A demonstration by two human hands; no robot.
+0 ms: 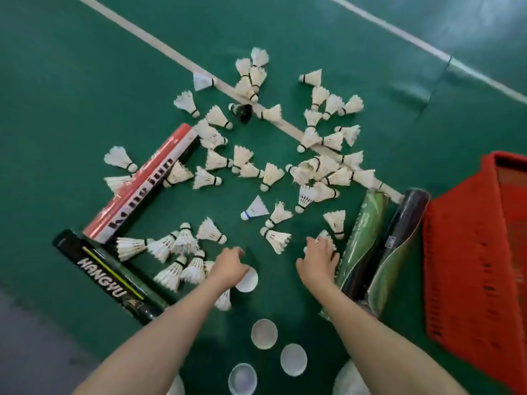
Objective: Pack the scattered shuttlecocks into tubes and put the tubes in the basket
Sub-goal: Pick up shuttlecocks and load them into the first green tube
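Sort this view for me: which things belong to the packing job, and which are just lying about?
Job: scattered shuttlecocks; red-and-white tube; HANGYU tube; green tube; dark tube; red basket; probably the clear lids.
Not the job: white court lines.

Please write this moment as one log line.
left hand: at white cap, grip unclear; right hand: on shuttlecock, grip unclear; tubes: on floor; basket: at right

Green floor (85,81), white lines (159,44). White shuttlecocks (216,161) everywhere, one black shuttlecock (241,111), one blue-banded shuttlecock (254,209). Just beside the red basket (470,266) a dark tube (405,223), then a green tube (365,232); well away from the basket a red-white-black tube (142,183) and a yellow-striped black tube (109,276)
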